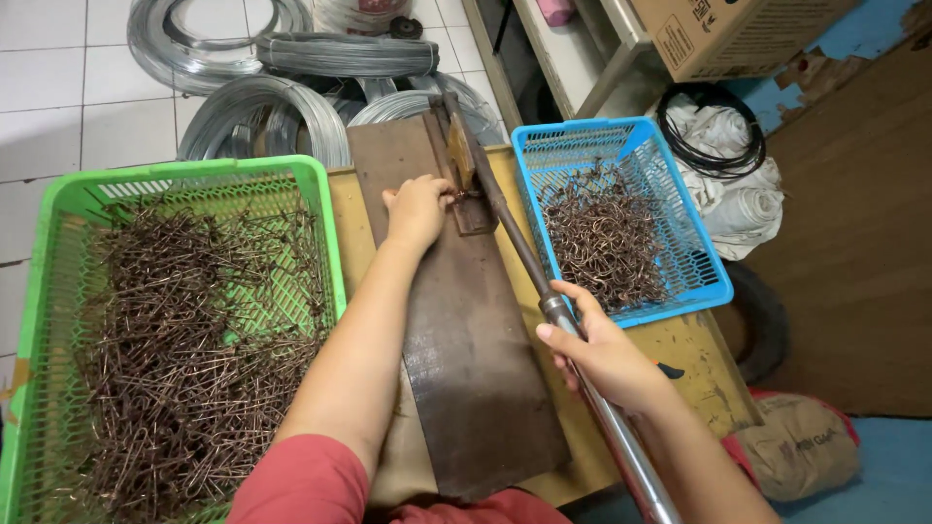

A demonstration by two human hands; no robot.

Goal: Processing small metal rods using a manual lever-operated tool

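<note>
My left hand [417,209] rests on a dark wooden board [466,369], fingers pinched on a small piece of rusty wire at the jaw of a lever bending tool [464,160]. My right hand [602,354] grips the tool's long metal lever handle [621,437], which runs diagonally from the jaw toward the lower right. A green basket [320,194] on the left holds a heap of straight rusty wire pieces [184,359]. A blue basket [714,277] on the right holds bent wire hooks [607,243].
The board lies on a yellowish table [694,354]. Coils of galvanised wire [262,116] lie on the white tiled floor behind. A cardboard box [738,34], black cable coil [714,131], white cloth [748,209] and a sack [801,446] sit at the right.
</note>
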